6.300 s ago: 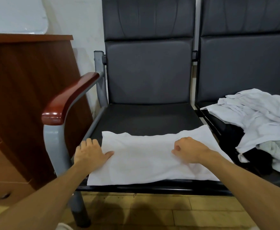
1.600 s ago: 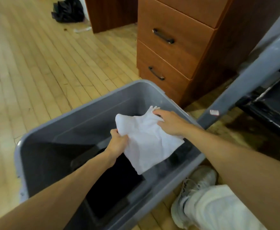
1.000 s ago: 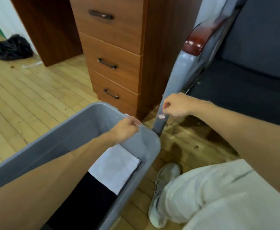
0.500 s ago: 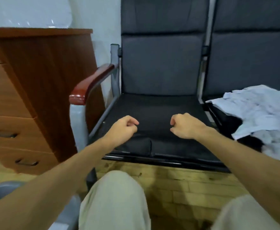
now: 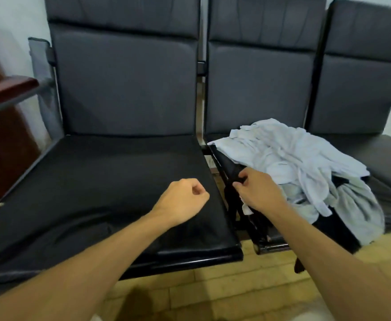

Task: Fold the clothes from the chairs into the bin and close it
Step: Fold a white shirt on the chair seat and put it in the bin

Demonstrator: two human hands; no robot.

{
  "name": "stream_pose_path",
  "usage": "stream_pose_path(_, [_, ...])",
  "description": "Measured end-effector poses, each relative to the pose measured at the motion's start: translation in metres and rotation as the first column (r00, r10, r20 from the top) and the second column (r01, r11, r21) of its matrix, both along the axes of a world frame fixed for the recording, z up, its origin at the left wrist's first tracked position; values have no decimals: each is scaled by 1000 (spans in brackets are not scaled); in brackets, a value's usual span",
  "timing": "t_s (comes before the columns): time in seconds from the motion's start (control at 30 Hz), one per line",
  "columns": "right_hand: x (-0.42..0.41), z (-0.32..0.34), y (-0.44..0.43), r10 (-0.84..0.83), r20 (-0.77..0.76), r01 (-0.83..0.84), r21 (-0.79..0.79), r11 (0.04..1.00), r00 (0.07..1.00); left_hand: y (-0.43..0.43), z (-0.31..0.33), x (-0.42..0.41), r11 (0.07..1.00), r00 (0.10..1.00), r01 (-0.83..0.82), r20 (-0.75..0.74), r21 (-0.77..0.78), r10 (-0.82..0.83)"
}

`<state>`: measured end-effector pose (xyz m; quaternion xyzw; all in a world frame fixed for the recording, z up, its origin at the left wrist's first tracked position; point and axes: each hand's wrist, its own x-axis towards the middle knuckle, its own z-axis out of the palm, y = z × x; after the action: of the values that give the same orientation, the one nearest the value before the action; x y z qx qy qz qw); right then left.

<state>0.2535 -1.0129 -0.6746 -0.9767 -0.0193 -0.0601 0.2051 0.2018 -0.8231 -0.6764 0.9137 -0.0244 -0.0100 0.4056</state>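
A heap of clothes [image 5: 294, 156], mostly white and pale grey, lies on the middle chair [image 5: 259, 89]. Under it a black garment [image 5: 328, 225] hangs over the seat's front edge. My right hand [image 5: 257, 193] is at the heap's left edge, thumb and fingers pinching black cloth there. Above the bare black seat of the left chair [image 5: 97, 181], near its right side, my left hand [image 5: 182, 200] hovers curled in a fist with nothing in it. The bin is out of view.
A third chair [image 5: 386, 154] stands at the right, its seat partly covered by the heap. The left chair's red-brown armrest [image 5: 6, 89] and a wooden cabinet [image 5: 2, 147] are at the left edge. Wooden floor [image 5: 213, 295] runs below the seats.
The folded white cloth went into the bin. My view then swung back to the chairs and right. My right hand reached from over the bare seat to the heap and took hold of black cloth.
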Motion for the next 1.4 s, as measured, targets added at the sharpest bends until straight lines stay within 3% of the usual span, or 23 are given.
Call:
stream_pose_path(0.17, [12, -7, -47, -265, 172, 272, -18, 962, 949, -22, -18, 22, 998, 998, 61, 22, -15, -60])
stream_pose_path(0.27, [17, -9, -71, -394, 157, 396, 23, 918, 906, -32, -26, 32, 998, 997, 58, 49, -24, -56])
stream_pose_path(0.47, [20, -14, -102, -518, 120, 515, 57, 855, 847, -49, -29, 42, 995, 995, 66, 77, -80, -60])
stream_pose_path(0.57, [21, -9, -102, -545, 176, 529, 131, 838, 820, -53, -28, 42, 993, 994, 68, 91, -91, -60])
stream_pose_path(0.8, [18, 2, -59, -312, 470, 226, 232, 946, 826, -41, -19, 25, 987, 990, 115, 90, -114, -105])
stream_pose_path(0.93, [8, 16, -21, -140, 553, -156, 454, 877, 821, -21, -8, 13, 962, 994, 106, 4, -253, -109])
stream_pose_path(1.07, [-8, 30, 30, 11, 517, -344, 554, 758, 856, 5, -2, 0, 867, 987, 37, -115, -497, -108])
stream_pose_path(1.23, [-27, 31, 83, 254, 421, -458, 506, 731, 871, 42, 15, -23, 686, 990, -70, -132, -725, -39])
stream_pose_path(1.3, [-34, 30, 103, 329, 386, -497, 516, 698, 862, 59, 18, -32, 632, 990, -97, -139, -769, -17])
stream_pose_path(1.4, [-45, 36, 132, 423, 311, -520, 607, 601, 851, 87, 19, -44, 647, 992, -119, -118, -753, 45])
